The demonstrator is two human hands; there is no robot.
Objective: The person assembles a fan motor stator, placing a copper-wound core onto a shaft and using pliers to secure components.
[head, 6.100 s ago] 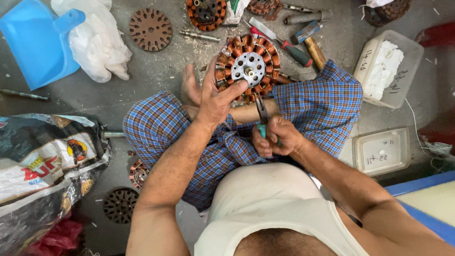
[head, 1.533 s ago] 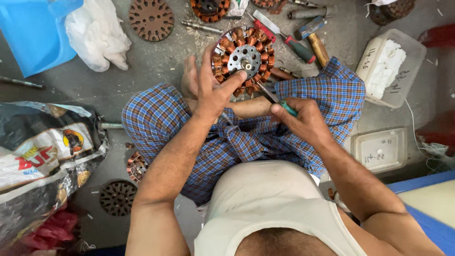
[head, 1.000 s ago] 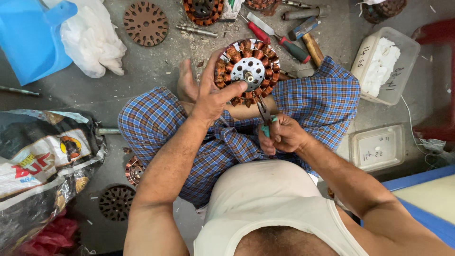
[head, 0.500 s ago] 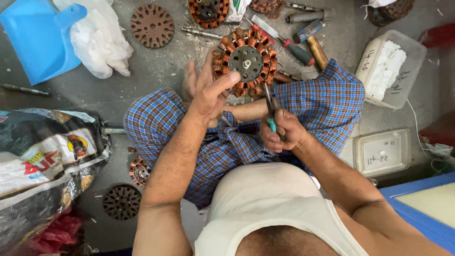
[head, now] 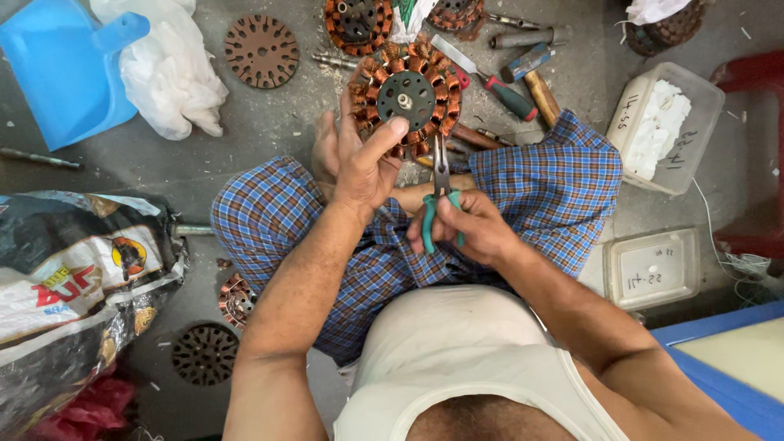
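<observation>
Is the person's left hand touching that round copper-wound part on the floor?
Touching. The head view shows the left hand resting on the near edge of the round copper-wound part, with a fingertip lying over its coils and no gap between them.

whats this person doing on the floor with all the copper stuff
A person sits cross-legged on the floor, working on a round motor stator wound with copper coils. The left hand steadies the stator at its lower edge, thumb on its rim. The right hand grips green-handled pliers, tips pointed at the coils nearest the lap. Around them lie more stators, a bare laminated disc, a red-handled screwdriver, a blue dustpan and plastic tubs.
</observation>
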